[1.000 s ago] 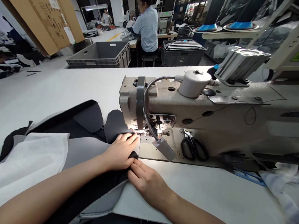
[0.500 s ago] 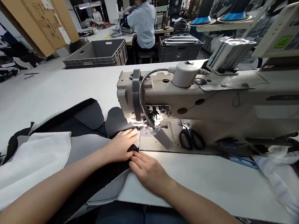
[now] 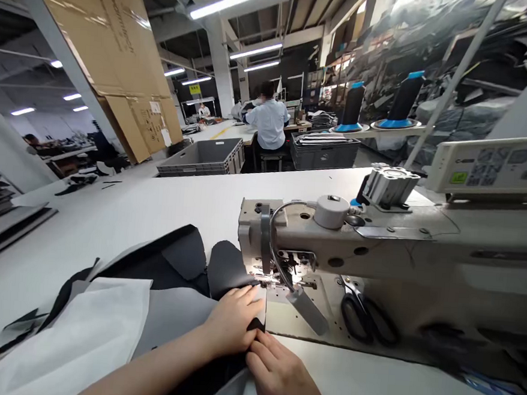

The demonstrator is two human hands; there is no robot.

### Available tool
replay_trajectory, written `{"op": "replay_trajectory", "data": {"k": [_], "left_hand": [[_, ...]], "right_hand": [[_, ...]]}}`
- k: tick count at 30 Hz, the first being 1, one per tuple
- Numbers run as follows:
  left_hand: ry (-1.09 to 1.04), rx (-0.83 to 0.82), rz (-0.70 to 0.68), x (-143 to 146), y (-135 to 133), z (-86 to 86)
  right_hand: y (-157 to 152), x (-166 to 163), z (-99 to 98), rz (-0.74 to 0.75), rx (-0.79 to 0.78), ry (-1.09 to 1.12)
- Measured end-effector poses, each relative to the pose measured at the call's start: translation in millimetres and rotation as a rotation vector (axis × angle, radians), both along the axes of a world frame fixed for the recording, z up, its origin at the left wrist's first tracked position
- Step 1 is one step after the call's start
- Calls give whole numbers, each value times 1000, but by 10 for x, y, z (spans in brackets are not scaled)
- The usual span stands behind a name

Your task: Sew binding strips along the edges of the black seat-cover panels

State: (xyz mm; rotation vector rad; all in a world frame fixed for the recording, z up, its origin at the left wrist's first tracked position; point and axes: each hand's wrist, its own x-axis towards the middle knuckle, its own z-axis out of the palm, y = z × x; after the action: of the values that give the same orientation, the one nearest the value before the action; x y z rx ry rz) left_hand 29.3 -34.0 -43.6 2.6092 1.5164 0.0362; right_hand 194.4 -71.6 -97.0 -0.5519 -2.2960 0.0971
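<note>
Working at a white worktable (image 3: 186, 201) in a tube-lit workshop (image 3: 221, 68). Looking past it to an open grey crate (image 3: 229, 166) and a dark crate (image 3: 324, 157) topped with striped pieces (image 3: 324, 140). Pressing layered fabric (image 3: 178, 312) at the left end of a sewing machine (image 3: 376, 259) with a flattened left hand (image 3: 233, 320); touching its edge with a right hand (image 3: 281, 368) half-curled, too covered to tell if gripping.
</note>
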Motion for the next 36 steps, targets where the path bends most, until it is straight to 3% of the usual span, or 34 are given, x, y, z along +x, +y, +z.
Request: {"op": "replay_trajectory", "data": {"k": [4, 7, 10, 12, 15, 17, 19, 22, 25, 27, 33, 36], "left_hand": [[-44, 27, 22, 20, 122, -17], [-47, -18, 7, -33, 160, 97], [49, -166, -30, -289, 146, 391], [198, -240, 34, -522, 113, 648], [366, -135, 192, -703, 24, 973], [417, -28, 215, -596, -88, 1064], [418, -43, 162, -343, -252, 1021], [380, -216, 14, 35, -509, 747], [354, -313, -4, 167, -619, 438], [332, -334, 45, 149, -610, 328], [192, -424, 108, 121, -537, 324], [230, -429, 128, 179, -487, 326]], "right_hand": [[71, 29, 96, 30, -208, -4], [161, 72, 181, 46, -447, -39], [243, 122, 248, 106, -583, -114], [249, 159, 298, 210, -604, -184], [181, 210, 356, 359, -566, -307], [101, 232, 349, 403, -499, -354], [-1, 235, 303, 385, -407, -363], [-180, 200, 209, 255, -194, -333], [-324, 146, 148, 65, 57, -289], [-370, 122, 130, 3, 156, -268], [-379, 112, 88, 12, 172, -254], [-353, 111, 69, -4, 120, -230]]}}
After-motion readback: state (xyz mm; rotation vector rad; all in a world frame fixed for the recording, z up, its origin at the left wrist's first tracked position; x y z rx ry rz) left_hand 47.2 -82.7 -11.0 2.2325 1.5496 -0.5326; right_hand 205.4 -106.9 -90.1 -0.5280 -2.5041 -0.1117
